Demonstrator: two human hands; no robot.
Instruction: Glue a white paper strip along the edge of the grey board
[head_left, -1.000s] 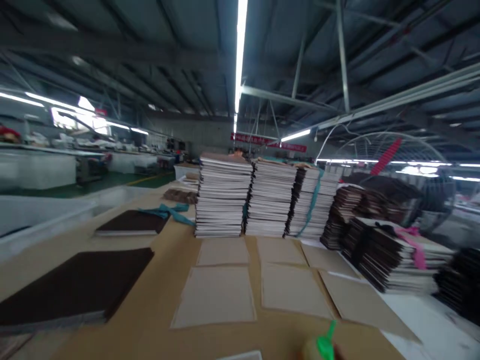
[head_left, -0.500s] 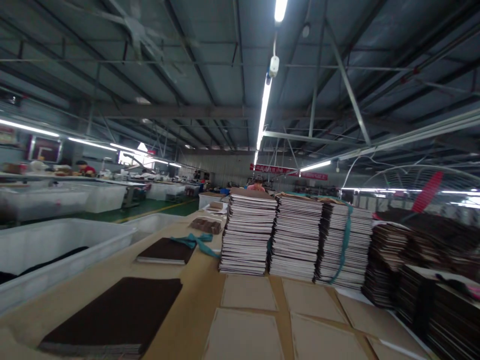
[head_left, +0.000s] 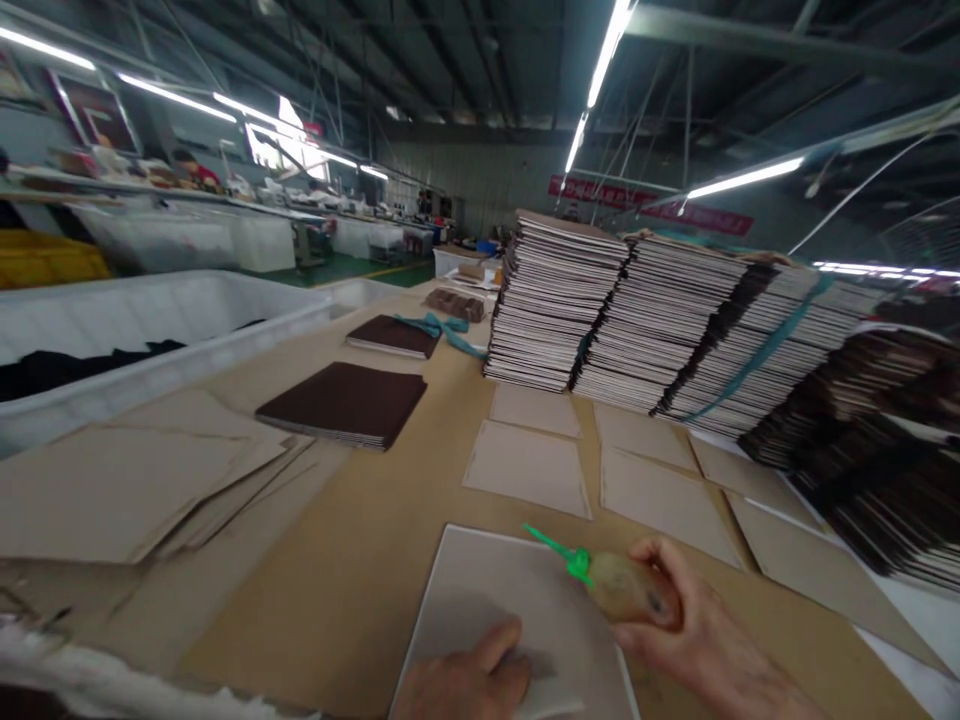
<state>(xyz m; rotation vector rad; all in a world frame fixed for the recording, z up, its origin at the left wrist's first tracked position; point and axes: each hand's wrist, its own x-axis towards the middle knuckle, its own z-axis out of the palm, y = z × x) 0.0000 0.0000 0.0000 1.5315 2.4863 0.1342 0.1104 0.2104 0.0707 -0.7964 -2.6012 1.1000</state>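
Green-tipped bottle [head_left: 626, 592] sat in the right hand [head_left: 697, 622], whose fingers were wrapped around its body, over the right edge of a pale, white-edged panel [head_left: 487, 580], nozzle [head_left: 579, 564] pointing left. The left hand [head_left: 466, 685] was at the panel's near part, fingers curled; whether they pinched anything, I could not tell. Farther off, beige sheets [head_left: 526, 466] lay before tall stacks [head_left: 559, 305].

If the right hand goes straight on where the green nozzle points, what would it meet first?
Following the green nozzle, the right hand would probably meet the nearer low dark brown stack on the left first; but the hand's height is unclear, so it may pass over.
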